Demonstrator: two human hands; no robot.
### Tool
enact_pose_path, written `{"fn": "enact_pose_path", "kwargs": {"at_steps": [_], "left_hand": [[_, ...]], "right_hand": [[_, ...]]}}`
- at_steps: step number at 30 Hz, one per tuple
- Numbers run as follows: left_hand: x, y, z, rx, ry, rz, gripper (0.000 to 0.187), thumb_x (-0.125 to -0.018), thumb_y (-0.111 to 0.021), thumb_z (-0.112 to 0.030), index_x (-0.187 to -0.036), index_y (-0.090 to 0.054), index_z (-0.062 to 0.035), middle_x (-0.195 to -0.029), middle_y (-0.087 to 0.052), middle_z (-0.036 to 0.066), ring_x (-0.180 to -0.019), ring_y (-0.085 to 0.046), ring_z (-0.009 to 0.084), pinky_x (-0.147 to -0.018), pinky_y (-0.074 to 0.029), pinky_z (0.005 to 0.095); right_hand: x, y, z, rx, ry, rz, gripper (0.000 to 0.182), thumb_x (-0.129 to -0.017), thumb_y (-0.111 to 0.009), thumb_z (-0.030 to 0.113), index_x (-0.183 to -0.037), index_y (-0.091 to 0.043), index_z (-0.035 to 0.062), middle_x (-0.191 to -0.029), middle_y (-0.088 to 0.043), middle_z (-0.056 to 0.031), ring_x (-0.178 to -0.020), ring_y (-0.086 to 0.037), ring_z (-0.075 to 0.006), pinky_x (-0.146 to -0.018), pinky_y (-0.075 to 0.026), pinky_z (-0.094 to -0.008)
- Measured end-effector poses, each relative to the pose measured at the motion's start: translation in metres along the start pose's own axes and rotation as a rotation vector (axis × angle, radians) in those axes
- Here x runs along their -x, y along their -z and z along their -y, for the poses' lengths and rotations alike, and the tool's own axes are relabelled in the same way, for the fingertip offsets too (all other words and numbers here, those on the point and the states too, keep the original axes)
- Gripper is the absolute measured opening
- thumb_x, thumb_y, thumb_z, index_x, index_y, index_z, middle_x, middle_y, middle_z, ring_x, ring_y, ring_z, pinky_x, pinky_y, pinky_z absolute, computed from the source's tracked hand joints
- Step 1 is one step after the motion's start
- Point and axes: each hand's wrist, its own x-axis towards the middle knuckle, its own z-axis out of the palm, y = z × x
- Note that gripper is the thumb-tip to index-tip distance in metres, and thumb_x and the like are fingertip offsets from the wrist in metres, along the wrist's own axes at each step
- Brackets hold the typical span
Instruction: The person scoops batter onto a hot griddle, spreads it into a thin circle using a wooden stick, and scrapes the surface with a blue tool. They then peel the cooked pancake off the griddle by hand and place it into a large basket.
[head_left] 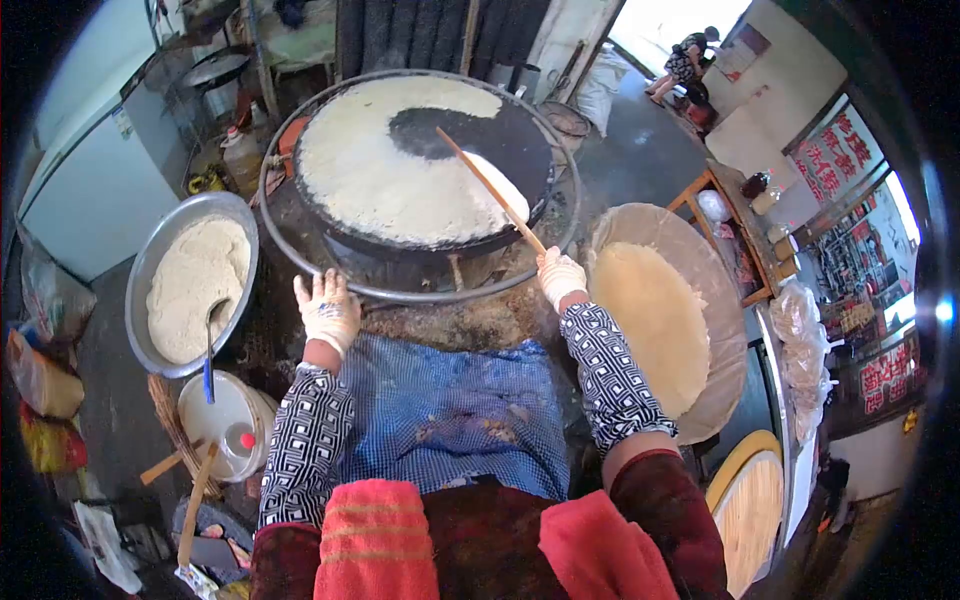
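Note:
In a white glove, my right hand (562,277) grips the near end of a long wooden stick (482,188), which slants up and left over a round black griddle (520,150). Pale batter (370,170) coats most of the griddle's left and front. A dark bare patch runs from the middle to the right, and a thick white mound of batter (502,186) lies along the stick. My left hand (330,312), also gloved, has its fingers spread at the front left of the metal ring (400,296) around the griddle. Nothing is in it.
At left stand a metal basin (140,325) of batter with a ladle (209,350) and a white bucket (265,425). A large thin pancake (650,330) lies on a round tray (725,330) at right. Blue cloth (450,400) covers my front. Another person (685,62) sits far back.

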Motion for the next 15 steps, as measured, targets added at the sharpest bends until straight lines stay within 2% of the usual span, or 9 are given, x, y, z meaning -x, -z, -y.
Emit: {"fn": "enact_pose_path", "kwargs": {"at_steps": [2, 3, 5, 7, 9, 10, 11, 13, 15], "left_hand": [[-0.001, -0.001, 0.007, -0.003, 0.003, 0.018, 0.052, -0.088, -0.046, -0.039, -0.129, -0.054, -0.0079, -0.142, -0.045, 0.009, -0.135, -0.035, 0.0274, -0.113, -0.004, 0.0581], [-0.004, -0.009, 0.013, 0.017, -0.015, -0.012, 0.055, -0.085, -0.049, -0.038, -0.129, -0.053, -0.0061, -0.14, -0.046, 0.011, -0.134, -0.036, 0.0289, -0.113, -0.007, 0.058], [-0.007, 0.005, 0.015, 0.017, 0.03, 0.088, 0.056, -0.085, -0.05, -0.039, -0.131, -0.052, -0.007, -0.142, -0.044, 0.01, -0.135, -0.034, 0.0289, -0.113, -0.007, 0.0579], [-0.011, 0.004, 0.018, 0.008, 0.07, 0.15, 0.06, -0.086, -0.05, -0.038, -0.137, -0.045, -0.0074, -0.148, -0.036, 0.009, -0.138, -0.032, 0.028, -0.113, -0.006, 0.0574], [-0.018, -0.006, 0.027, -0.039, 0.078, 0.153, 0.063, -0.086, -0.051, -0.037, -0.14, -0.04, -0.0076, -0.15, -0.032, 0.009, -0.138, -0.03, 0.0274, -0.113, -0.006, 0.057], [-0.016, 0.016, 0.025, -0.049, 0.092, 0.219, 0.061, -0.087, -0.051, -0.037, -0.14, -0.041, -0.0092, -0.149, -0.034, 0.007, -0.14, -0.028, 0.0252, -0.114, -0.007, 0.0558], [-0.017, 0.021, 0.028, -0.013, 0.108, 0.201, 0.061, -0.087, -0.051, -0.037, -0.139, -0.042, -0.0088, -0.15, -0.032, 0.009, -0.14, -0.026, 0.0255, -0.113, -0.008, 0.056], [-0.01, 0.036, 0.017, 0.008, 0.08, 0.202, 0.061, -0.087, -0.05, -0.038, -0.139, -0.042, -0.0088, -0.149, -0.034, 0.012, -0.14, -0.026, 0.0267, -0.113, -0.009, 0.0561], [0.001, 0.035, -0.002, 0.146, -0.084, 0.087, 0.057, -0.086, -0.051, -0.038, -0.134, -0.046, -0.0071, -0.144, -0.039, 0.014, -0.138, -0.03, 0.0284, -0.113, -0.01, 0.0565]], "right_hand": [[-0.002, 0.005, 0.007, -0.041, -0.006, -0.015, 0.031, -0.095, -0.042, 0.03, -0.1, -0.057, 0.0038, -0.092, -0.066, -0.0237, -0.086, -0.065, -0.0378, -0.075, -0.05, -0.0494], [0.004, 0.007, 0.013, -0.05, -0.015, -0.03, 0.031, -0.095, -0.042, 0.03, -0.1, -0.057, 0.0038, -0.092, -0.066, -0.0237, -0.086, -0.065, -0.0378, -0.075, -0.05, -0.0494], [0.019, 0.01, 0.02, -0.111, 0.113, -0.033, 0.034, -0.093, -0.045, 0.035, -0.099, -0.057, 0.0035, -0.089, -0.066, -0.0242, -0.084, -0.065, -0.0388, -0.075, -0.051, -0.0493], [0.016, -0.003, 0.01, -0.014, 0.077, 0.116, 0.036, -0.093, -0.046, 0.037, -0.099, -0.057, 0.0028, -0.088, -0.067, -0.0233, -0.084, -0.065, -0.0388, -0.076, -0.051, -0.0494], [0.008, -0.008, -0.009, -0.081, -0.04, 0.023, 0.036, -0.094, -0.045, 0.035, -0.101, -0.057, 0.0024, -0.09, -0.067, -0.0223, -0.086, -0.066, -0.0381, -0.078, -0.05, -0.0488], [0.007, 0.002, -0.005, -0.072, -0.021, -0.005, 0.035, -0.094, -0.045, 0.035, -0.1, -0.057, 0.0026, -0.09, -0.067, -0.0221, -0.086, -0.066, -0.038, -0.078, -0.05, -0.0485], [0.012, 0.012, 0.002, -0.065, -0.002, -0.023, 0.035, -0.094, -0.045, 0.034, -0.1, -0.058, 0.0027, -0.089, -0.067, -0.0218, -0.085, -0.065, -0.0379, -0.077, -0.05, -0.0482], [0.018, 0.015, 0.017, -0.074, 0.023, -0.039, 0.034, -0.094, -0.044, 0.034, -0.098, -0.057, 0.0035, -0.087, -0.067, -0.0213, -0.084, -0.065, -0.0385, -0.077, -0.05, -0.0476], [0.025, 0.01, 0.019, -0.039, 0.113, 0.012, 0.034, -0.094, -0.043, 0.034, -0.097, -0.057, 0.0033, -0.087, -0.067, -0.0208, -0.083, -0.065, -0.0384, -0.078, -0.05, -0.0484]]}}
